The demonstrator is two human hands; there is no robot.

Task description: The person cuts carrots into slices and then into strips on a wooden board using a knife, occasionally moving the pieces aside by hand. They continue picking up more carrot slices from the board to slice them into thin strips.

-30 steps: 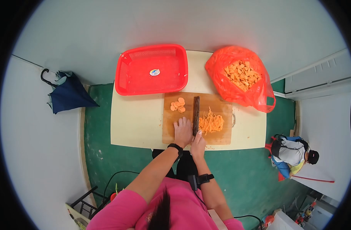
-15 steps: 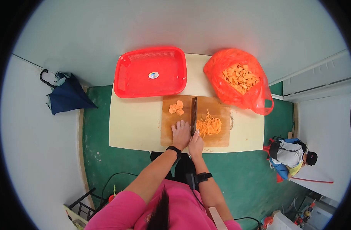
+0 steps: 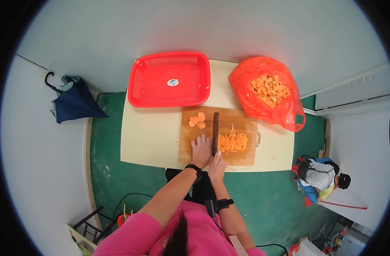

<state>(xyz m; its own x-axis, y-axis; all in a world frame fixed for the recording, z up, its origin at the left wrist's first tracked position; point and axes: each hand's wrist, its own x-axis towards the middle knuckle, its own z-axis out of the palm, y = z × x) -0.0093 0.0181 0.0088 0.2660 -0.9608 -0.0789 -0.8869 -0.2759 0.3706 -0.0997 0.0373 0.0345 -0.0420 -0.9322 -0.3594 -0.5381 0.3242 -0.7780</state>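
Observation:
My left hand (image 3: 201, 151) lies on the wooden cutting board (image 3: 242, 160), fingers stretched forward and slightly apart, close against the left side of the knife. Whatever is under its palm and fingers is hidden. The handle end of the dark-bladed kitchen knife (image 3: 215, 132) is in my right hand (image 3: 216, 165), and the blade points away from me over the board. Thin carrot shreds (image 3: 232, 141) are heaped just right of the blade. Several round carrot slices (image 3: 197, 120) rest in a small pile at the board's upper left.
A red plastic basket (image 3: 169, 101) stands at the table's back left. At the back right sits a red plastic bag (image 3: 246, 96) full of carrot slices (image 3: 270, 89). An umbrella (image 3: 78, 102) hangs on the left wall. A person (image 3: 323, 177) is bent over at the right.
The knife has tilted, its blade showing more upright and narrower, and its far end is slightly nearer me. The shreds have shifted slightly. My left hand stays at nearly the same spot.

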